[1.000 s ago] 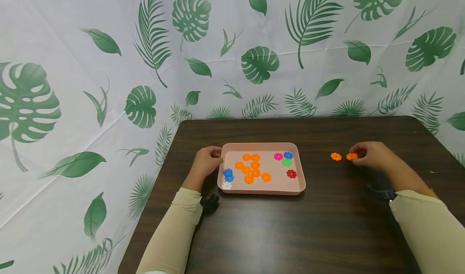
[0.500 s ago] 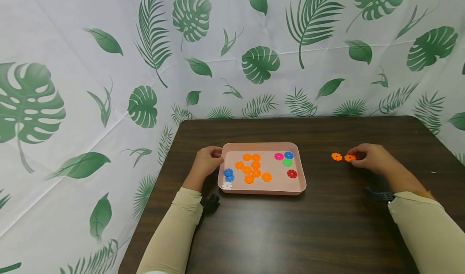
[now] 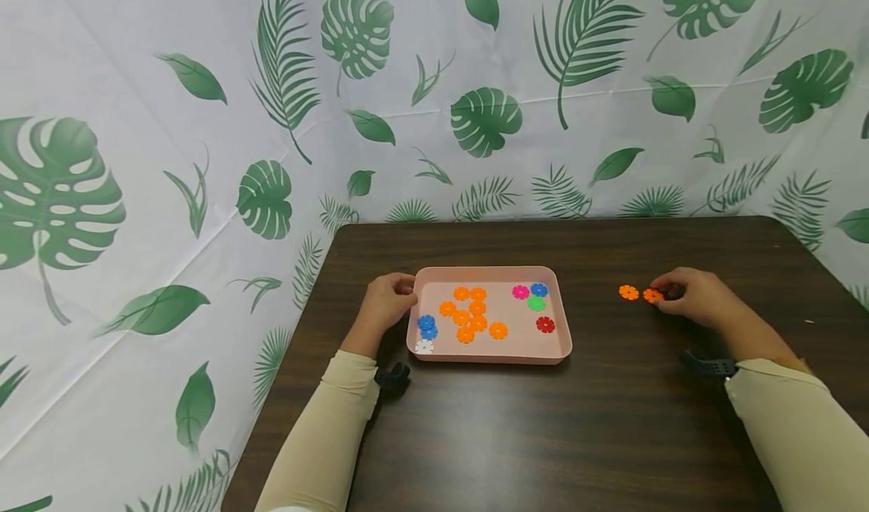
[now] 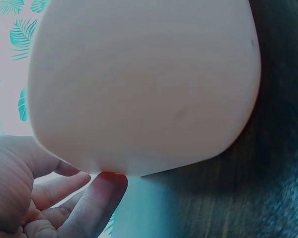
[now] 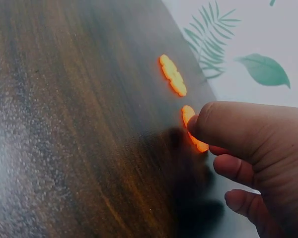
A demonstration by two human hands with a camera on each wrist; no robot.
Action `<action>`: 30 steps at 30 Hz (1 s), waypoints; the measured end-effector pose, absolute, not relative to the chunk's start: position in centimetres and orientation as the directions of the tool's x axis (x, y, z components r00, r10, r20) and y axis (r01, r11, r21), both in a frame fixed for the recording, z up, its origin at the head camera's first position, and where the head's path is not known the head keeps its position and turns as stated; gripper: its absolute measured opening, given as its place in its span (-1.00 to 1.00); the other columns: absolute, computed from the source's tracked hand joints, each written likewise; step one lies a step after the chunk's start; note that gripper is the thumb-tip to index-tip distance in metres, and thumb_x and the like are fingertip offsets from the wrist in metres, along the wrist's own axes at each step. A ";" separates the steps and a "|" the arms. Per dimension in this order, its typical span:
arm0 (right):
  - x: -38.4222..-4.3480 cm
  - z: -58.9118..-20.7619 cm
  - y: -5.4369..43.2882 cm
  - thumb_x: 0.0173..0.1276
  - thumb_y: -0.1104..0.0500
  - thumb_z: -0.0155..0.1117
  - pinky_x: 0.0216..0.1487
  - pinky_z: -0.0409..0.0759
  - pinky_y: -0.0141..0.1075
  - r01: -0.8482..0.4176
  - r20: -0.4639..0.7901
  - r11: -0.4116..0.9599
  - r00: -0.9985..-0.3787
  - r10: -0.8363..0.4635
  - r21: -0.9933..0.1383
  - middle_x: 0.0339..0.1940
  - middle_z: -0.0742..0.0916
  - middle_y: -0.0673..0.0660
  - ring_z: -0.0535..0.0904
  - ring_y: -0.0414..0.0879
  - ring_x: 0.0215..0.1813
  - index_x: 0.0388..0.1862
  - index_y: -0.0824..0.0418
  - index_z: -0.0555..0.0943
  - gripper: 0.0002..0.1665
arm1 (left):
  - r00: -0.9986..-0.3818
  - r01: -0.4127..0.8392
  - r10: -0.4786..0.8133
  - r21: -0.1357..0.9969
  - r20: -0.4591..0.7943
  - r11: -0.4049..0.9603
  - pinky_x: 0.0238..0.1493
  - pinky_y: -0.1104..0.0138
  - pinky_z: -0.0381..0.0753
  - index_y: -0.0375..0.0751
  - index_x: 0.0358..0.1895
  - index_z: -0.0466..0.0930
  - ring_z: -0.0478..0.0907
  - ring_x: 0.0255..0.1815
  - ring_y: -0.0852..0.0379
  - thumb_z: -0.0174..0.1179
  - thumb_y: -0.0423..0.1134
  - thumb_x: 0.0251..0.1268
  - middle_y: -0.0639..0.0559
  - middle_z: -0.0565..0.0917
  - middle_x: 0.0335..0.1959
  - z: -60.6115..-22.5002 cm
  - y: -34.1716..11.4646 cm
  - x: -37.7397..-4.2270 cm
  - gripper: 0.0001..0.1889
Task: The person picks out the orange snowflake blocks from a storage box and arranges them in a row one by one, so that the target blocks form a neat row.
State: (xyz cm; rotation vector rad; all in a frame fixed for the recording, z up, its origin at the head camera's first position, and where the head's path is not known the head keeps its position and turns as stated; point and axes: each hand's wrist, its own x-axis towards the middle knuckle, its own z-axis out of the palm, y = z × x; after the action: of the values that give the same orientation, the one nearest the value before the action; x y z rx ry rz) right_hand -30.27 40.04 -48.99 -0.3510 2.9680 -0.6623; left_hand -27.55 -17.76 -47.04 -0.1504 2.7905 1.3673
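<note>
My left hand (image 3: 382, 306) holds the left end of a shallow pink tray (image 3: 489, 360), thumb and fingers at its rim. In the left wrist view the tray's outer side (image 4: 149, 89) fills most of the picture, with the thumb (image 4: 99, 198) against its edge. Off to the tray's right, my right hand (image 3: 695, 295) pinches an orange flower-shaped disc (image 3: 652, 295) low over the table. In the right wrist view the thumb covers part of this disc (image 5: 187, 114). A second orange flower disc (image 3: 628, 292) lies flat just left of it.
Inside the tray are several orange flower discs (image 3: 477, 308), two blue ones (image 3: 427, 327) and a white one (image 3: 424, 347) at the left. Pink (image 3: 520, 292), blue (image 3: 539, 289), green (image 3: 536, 303) and red (image 3: 545, 324) discs lie at the right. A leaf-print cloth (image 3: 421, 105) hangs behind the dark table (image 3: 516, 436).
The right hand has shifted slightly left with its orange flower disc, closer to the disc lying beside it. The left hand and the tray stay in place.
</note>
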 end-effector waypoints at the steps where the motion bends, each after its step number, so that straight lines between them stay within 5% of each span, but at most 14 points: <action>1: -30.3 -48.9 40.0 0.27 0.13 0.50 -0.03 0.57 0.18 -0.204 -0.028 0.880 -0.971 -0.239 -0.430 0.04 0.66 0.39 0.56 0.24 -0.02 0.15 0.39 0.65 -0.46 | -0.995 -0.101 -0.074 0.786 -0.070 0.609 -0.02 0.15 0.75 -0.10 0.21 0.69 0.63 -0.18 -0.05 0.38 -0.27 0.23 -0.07 0.72 -0.11 -47.0 -17.8 -27.5 -0.56; 11: -30.6 -47.3 38.9 0.33 0.07 0.48 0.12 0.50 0.32 -0.258 0.025 0.858 -0.961 -0.276 -0.445 0.13 0.65 0.43 0.55 0.32 0.12 0.21 0.42 0.61 -0.40 | -0.993 -0.118 -0.085 0.793 -0.084 0.598 -0.02 0.15 0.75 -0.09 0.23 0.68 0.63 -0.17 -0.04 0.36 -0.26 0.26 -0.06 0.71 -0.10 -47.1 -17.7 -27.6 -0.56; 30: -32.2 -43.0 30.7 0.29 0.12 0.53 0.15 0.60 0.23 -0.371 0.131 0.811 -0.927 -0.351 -0.452 0.14 0.69 0.35 0.60 0.25 0.12 0.22 0.37 0.64 -0.43 | -0.996 -0.088 -0.061 0.792 -0.063 0.604 -0.08 0.17 0.76 -0.12 0.23 0.68 0.65 -0.21 -0.02 0.36 -0.28 0.23 -0.07 0.73 -0.11 -47.2 -17.6 -27.7 -0.54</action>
State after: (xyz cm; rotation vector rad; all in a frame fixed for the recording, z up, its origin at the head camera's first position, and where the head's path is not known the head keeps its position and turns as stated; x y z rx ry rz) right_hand -32.17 30.69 -43.02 -0.6045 3.0292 -0.7689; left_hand -27.68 -17.58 -47.17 -0.1294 2.7871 1.3784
